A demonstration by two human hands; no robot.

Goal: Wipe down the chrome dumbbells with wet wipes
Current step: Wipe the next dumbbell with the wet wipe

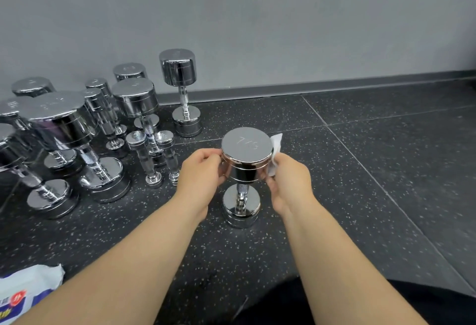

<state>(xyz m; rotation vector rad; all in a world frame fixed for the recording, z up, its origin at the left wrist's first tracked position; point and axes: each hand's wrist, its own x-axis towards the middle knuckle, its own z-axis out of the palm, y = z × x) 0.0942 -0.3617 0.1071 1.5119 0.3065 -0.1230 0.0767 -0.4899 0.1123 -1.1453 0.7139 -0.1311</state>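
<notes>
Between the grips the dumbbell [244,149] is standing on end on the floor [360,170]: left hand [206,170] curling round its top head, right hand [286,177] pinching a wipe [276,149] against it. Uneven pushing risks toppling it.

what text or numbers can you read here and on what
"7kg": engraved on the top face of the upright chrome dumbbell gripped by the left hand, right hand pressing a white wet wipe to it.
White and blue wipes pack: print cut off and blurred, unreadable.
Other chrome dumbbells: engravings too faint to read.
</notes>
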